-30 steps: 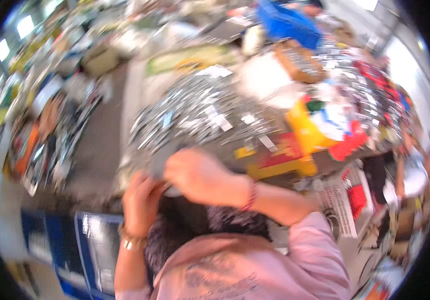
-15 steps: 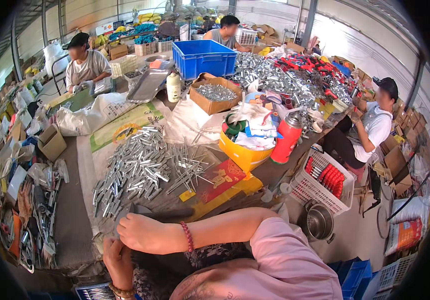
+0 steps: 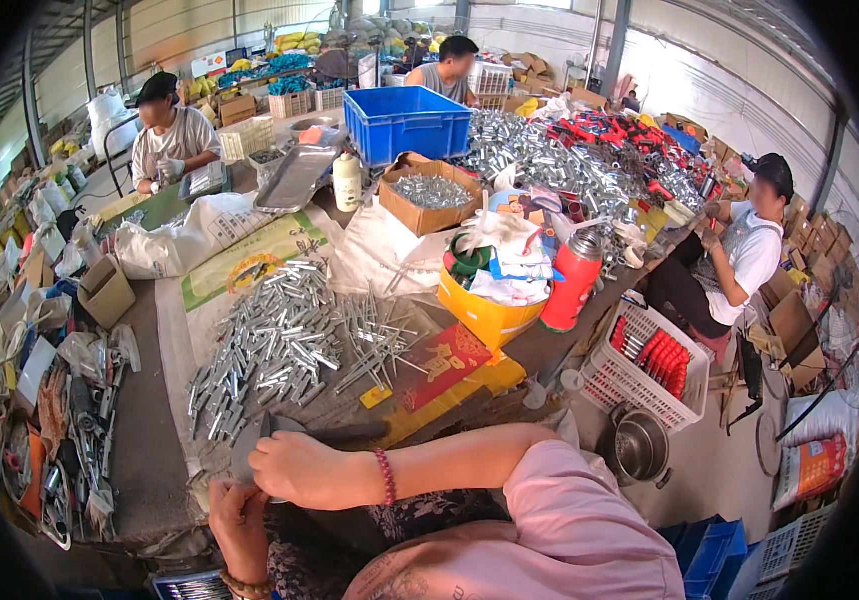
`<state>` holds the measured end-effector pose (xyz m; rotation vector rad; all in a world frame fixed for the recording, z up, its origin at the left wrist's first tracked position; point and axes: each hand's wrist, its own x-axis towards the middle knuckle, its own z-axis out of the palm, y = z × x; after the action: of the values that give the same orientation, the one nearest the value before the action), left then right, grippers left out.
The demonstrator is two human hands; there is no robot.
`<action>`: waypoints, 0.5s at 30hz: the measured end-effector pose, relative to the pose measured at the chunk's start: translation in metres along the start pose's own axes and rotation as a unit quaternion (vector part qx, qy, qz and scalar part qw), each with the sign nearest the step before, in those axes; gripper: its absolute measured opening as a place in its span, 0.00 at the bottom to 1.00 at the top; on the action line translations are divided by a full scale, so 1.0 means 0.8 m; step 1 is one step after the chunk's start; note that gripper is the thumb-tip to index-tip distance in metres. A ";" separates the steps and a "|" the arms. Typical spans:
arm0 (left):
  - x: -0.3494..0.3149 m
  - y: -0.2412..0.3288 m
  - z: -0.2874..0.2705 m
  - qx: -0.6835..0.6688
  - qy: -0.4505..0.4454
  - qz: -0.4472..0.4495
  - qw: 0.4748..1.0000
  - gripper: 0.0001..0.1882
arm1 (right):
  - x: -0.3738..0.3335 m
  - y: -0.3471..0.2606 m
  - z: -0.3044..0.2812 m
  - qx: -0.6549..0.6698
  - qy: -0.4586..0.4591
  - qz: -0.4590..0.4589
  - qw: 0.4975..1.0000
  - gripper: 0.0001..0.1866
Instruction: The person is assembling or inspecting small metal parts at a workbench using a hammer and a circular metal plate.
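Observation:
My right hand [image 3: 302, 470], with a red bead bracelet at its wrist, reaches across my body, its fingers closed. Just below and left of it, my left hand [image 3: 237, 512] is closed too, fingertips pinched close to the right hand's. Anything between them is too small or hidden to make out. Beyond my right hand a dark grey flat metal piece [image 3: 280, 425] lies at the table's near edge, partly covered by the hand. Farther in lies a heap of short silver metal rods [image 3: 270, 335], with thinner T-shaped metal pieces [image 3: 378, 340] to its right.
A yellow container [image 3: 490, 312] of cloths and a red thermos [image 3: 573, 285] stand at right. Behind are a cardboard box [image 3: 412, 212] of small metal parts and a blue crate [image 3: 408, 140]. A white basket [image 3: 685, 400] holds red-handled pieces. Several people work around the table.
Both my hands have shifted slightly to the right, staying close together with fingers closed. The person at far left has moved their gloved hands.

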<state>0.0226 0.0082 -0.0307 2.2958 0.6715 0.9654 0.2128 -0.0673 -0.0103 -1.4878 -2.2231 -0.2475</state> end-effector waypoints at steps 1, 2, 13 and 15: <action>-0.001 0.000 0.000 0.001 0.001 0.000 1.000 0.09 | -0.003 0.001 -0.004 0.001 0.001 -0.001 1.000 0.06; -0.001 0.000 0.000 -0.004 0.001 -0.015 1.000 0.09 | -0.007 0.003 -0.009 0.012 0.038 0.030 0.999 0.06; 0.002 0.008 -0.002 -0.020 -0.003 -0.030 0.999 0.10 | -0.050 0.039 -0.021 -0.055 0.043 0.148 0.987 0.07; 0.003 0.009 0.000 -0.024 -0.001 -0.032 0.999 0.09 | -0.054 0.045 -0.012 -0.010 0.060 0.154 0.986 0.09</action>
<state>0.0259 0.0045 -0.0245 2.2205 0.7083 0.9391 0.2620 -0.0920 -0.0254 -1.7523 -1.8714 -0.2531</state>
